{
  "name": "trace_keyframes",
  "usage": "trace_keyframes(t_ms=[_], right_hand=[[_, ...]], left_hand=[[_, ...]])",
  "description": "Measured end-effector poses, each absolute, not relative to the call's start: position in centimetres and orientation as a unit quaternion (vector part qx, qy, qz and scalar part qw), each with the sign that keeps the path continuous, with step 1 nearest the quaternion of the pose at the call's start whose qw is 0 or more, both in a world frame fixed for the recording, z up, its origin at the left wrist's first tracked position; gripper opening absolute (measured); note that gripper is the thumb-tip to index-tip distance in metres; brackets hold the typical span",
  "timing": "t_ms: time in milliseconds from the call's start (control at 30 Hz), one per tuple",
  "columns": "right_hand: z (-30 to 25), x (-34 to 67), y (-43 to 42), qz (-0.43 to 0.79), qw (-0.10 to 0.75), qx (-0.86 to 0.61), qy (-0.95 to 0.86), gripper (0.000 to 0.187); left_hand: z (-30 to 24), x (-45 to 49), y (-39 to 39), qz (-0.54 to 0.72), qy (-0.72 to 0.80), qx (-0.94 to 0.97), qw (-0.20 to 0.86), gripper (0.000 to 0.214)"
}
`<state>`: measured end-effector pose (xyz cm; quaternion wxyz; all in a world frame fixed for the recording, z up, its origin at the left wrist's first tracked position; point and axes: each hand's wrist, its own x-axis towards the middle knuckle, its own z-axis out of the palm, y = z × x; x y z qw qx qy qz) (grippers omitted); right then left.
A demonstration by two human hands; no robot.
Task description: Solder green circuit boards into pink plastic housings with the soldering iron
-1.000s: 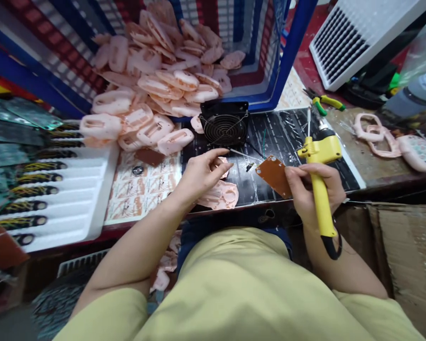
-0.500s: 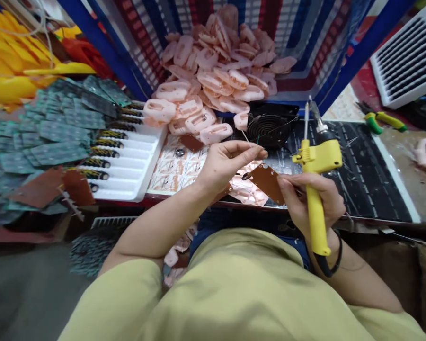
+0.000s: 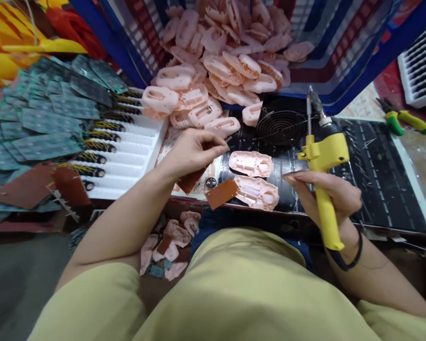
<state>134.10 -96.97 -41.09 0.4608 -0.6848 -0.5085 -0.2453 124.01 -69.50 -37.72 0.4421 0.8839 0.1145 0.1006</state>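
My right hand [image 3: 332,194] is closed around the handle of a yellow soldering gun [image 3: 323,203], whose tip points up and away from me. Its thumb and forefinger are stretched toward the left. Over the left part of the bench, my left hand [image 3: 195,151] pinches its fingertips together; a thin dark bit shows near them, too small to name. Below that hand lies a brown circuit board [image 3: 191,180], partly hidden. Another brown circuit board [image 3: 222,193] rests against the lower pink plastic shell [image 3: 257,193]. The upper pink shell [image 3: 251,163] lies just beyond it, inner side up.
Many pink shells [image 3: 223,71] spill from a blue-framed striped basket [image 3: 312,61]. A black fan [image 3: 282,127] stands at its front. Left are a white ribbed tray [image 3: 135,156] with wired parts and piled green circuit boards [image 3: 49,118]. Green-yellow pliers [image 3: 403,118] lie right.
The brown board that was at my right hand now lies by the pink shells. My left hand has moved left, my right hand slightly right with the soldering gun, uncovering both shells.
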Motion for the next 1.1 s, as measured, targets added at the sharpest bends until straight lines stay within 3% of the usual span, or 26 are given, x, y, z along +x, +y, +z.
trace_keyframes(t_ms=[200, 400, 500, 667, 900, 1100], right_hand=[[-40.6, 135.4, -98.8, -0.220, 0.403, -0.689, -0.561, 0.018], [-40.9, 136.7, -99.1, -0.207, 0.303, -0.722, -0.586, 0.028], [-41.9, 138.1, -97.9, -0.159, 0.241, -0.686, -0.668, 0.021], [-44.2, 140.1, -95.7, -0.107, 0.151, -0.658, -0.729, 0.031], [-43.7, 139.2, -96.9, -0.170, 0.181, -0.657, -0.712, 0.022], [-40.9, 135.7, -96.1, -0.256, 0.092, -0.711, -0.649, 0.018]], left_hand=[[-41.5, 126.2, -69.8, 0.010, 0.072, 0.944, 0.321, 0.023], [-41.6, 127.7, -70.0, 0.004, 0.054, 0.959, 0.277, 0.020], [-41.2, 127.5, -69.0, 0.002, 0.066, 0.958, 0.278, 0.020], [-40.5, 126.6, -68.1, 0.014, 0.084, 0.950, 0.301, 0.021], [-40.4, 126.0, -67.6, 0.059, 0.092, 0.931, 0.348, 0.019], [-40.5, 126.5, -68.4, 0.065, 0.055, 0.927, 0.366, 0.018]])
